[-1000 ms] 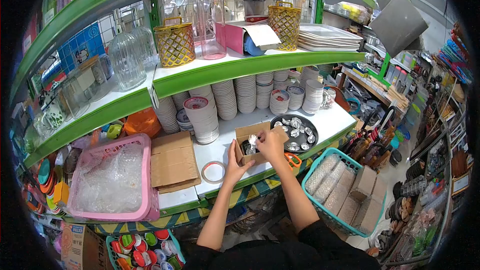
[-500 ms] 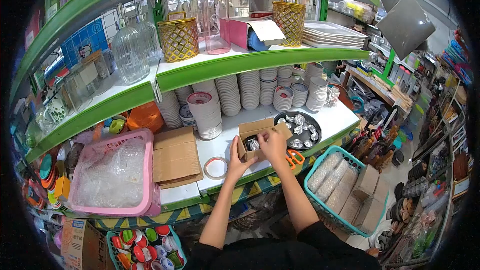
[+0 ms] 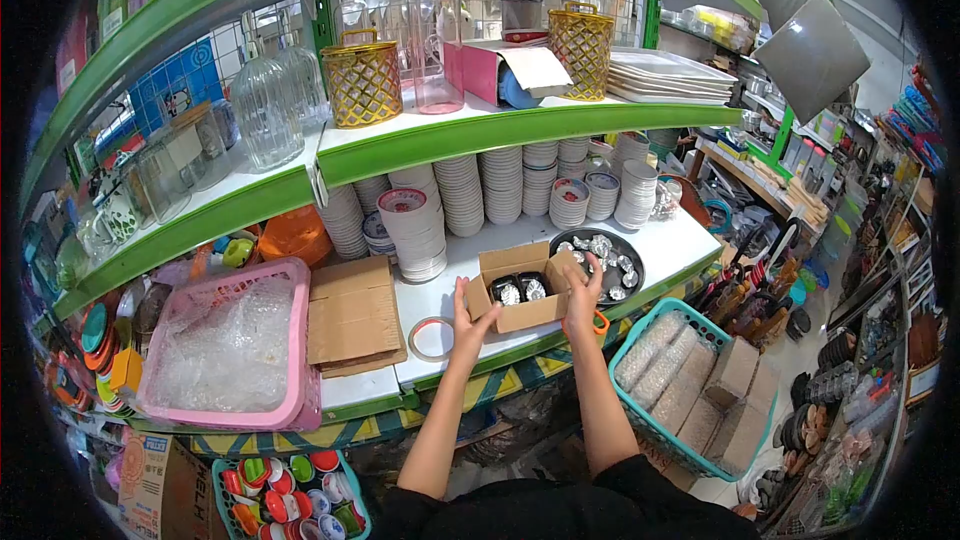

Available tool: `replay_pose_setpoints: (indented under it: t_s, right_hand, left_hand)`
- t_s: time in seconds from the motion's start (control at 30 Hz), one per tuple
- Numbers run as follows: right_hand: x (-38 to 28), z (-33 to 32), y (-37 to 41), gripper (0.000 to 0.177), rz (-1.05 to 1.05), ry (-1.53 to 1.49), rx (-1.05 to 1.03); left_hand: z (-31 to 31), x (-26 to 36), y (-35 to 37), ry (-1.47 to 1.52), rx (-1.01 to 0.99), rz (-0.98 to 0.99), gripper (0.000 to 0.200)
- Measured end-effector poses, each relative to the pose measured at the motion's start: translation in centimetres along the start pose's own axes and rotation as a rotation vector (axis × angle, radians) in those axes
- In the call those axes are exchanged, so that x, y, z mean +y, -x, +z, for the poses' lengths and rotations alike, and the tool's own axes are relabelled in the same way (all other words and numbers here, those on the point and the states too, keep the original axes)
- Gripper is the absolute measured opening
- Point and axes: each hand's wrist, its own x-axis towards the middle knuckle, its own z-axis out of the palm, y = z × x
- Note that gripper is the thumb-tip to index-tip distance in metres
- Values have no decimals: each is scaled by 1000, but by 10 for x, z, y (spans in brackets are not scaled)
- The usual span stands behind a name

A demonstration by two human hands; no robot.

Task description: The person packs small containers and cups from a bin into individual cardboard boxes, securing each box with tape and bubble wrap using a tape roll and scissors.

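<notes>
Between my two hands stands a small open cardboard box on the white shelf. Inside it sit two black pieces with shiny silver tops, side by side. My left hand holds the box's left end, thumb along the front. At the right end, my right hand grips the wall and flap. Just behind that hand is a round black tray with several silver, knob-like pieces. Orange-handled scissors lie partly hidden by my right hand. A tape roll rests left of my left hand.
Flattened cardboard lies left of the tape. Further left stands a pink basket of bubble wrap. A teal basket with wrapped bundles and boxes is low on the right. Stacked white bowls line the back beneath the green shelf edge.
My right hand has come out of the box and moved to its right end. Two silver-topped black pieces now show inside; one was visible before. The box has turned slightly.
</notes>
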Motion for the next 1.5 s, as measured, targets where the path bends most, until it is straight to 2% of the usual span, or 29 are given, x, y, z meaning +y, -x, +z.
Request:
replay_pose_setpoints:
  t_s: [0.03, 0.1, 0.13, 0.23, 0.33, 0.5, 0.53, 0.6, 0.63, 0.7, 0.73, 0.77, 0.83, 0.87, 0.9, 0.97, 1.0, 1.07, 1.13, 1.2, 1.33, 1.4, 1.47, 1.5]
  right_hand:
    - [-1, 0, 1, 52, 69, -16, -8]
    - [-2, -3, 2, 47, 75, 15, -29]
    - [-2, -5, 2, 43, 81, 48, -50]
    - [-1, -8, 3, 40, 167, -85, -97]
    - [-5, -6, 12, 41, 176, -5, -75]
    - [-9, -1, 30, 42, 166, -43, -109]
    - [-7, 0, 33, 43, 146, -69, -172]
    - [-5, -1, 37, 47, 128, -65, -312]
    - [-10, 1, 42, 47, 127, -65, -312]
    - [-17, 8, 54, 50, 64, 59, -397]
    - [-8, 5, 50, 56, 48, 76, -491]
    - [1, 0, 47, 56, 49, 75, -496]
    - [2, -4, 46, 64, -188, 447, -576]
    - [1, -8, 42, 91, -240, 573, -639]
    - [-5, -8, 44, 91, -239, 574, -636]
    - [-18, -8, 47, 105, -403, 814, -729]
    - [-21, -8, 46, 116, -444, 835, -762]
    - [-28, -12, 44, 112, -448, 861, -811]
    - [-31, -16, 41, 109, -450, 888, -857]
    - [-29, -17, 37, 97, -435, 1015, -877]
    - [-31, -19, 34, 90, -412, 969, -904]
    - [-34, -19, 31, 81, -413, 1031, -906]
    - [-25, -20, 25, 74, -409, 994, -866]
    - [-28, -17, 25, 68, -406, 958, -827]
  left_hand:
    - [-1, 1, 0, -1, 0, 0, 89]
    - [-3, 7, -2, 198, 33, 0, 74]
    - [-2, 10, -2, 198, 33, 1, 74]
    - [-1, 18, 2, 324, 52, -11, 67]
    - [3, 26, 3, 470, 53, -33, 62]
    - [10, 41, 6, 326, 58, 8, 54]
    - [10, 43, 6, 325, 56, 8, 54]
    - [11, 48, 6, 114, 5, 4, 53]
    - [12, 47, 6, 115, 4, 5, 53]
    - [16, 46, 5, -120, -19, 100, 55]
    - [17, 43, 4, -166, -23, 129, 53]
    - [15, 41, 3, -168, -18, 131, 53]
    - [15, 44, 4, -550, -90, 200, 54]
    - [14, 46, 4, -558, -109, 193, 59]
    - [12, 48, 4, -558, -112, 192, 59]
    - [7, 53, 3, -759, -206, 195, 73]
    - [5, 56, 3, -760, -205, 196, 73]
    - [3, 62, 4, -858, -267, 245, 90]
    - [1, 68, 6, -869, -291, 271, 94]
    - [-3, 71, 5, -879, -315, 300, 99]
    - [-15, 64, -1, -824, -375, 277, 94]
    - [-19, 60, -4, -799, -386, 259, 91]
    - [-22, 58, -3, -753, -360, 262, 71]
    - [-21, 58, -3, -753, -358, 262, 71]
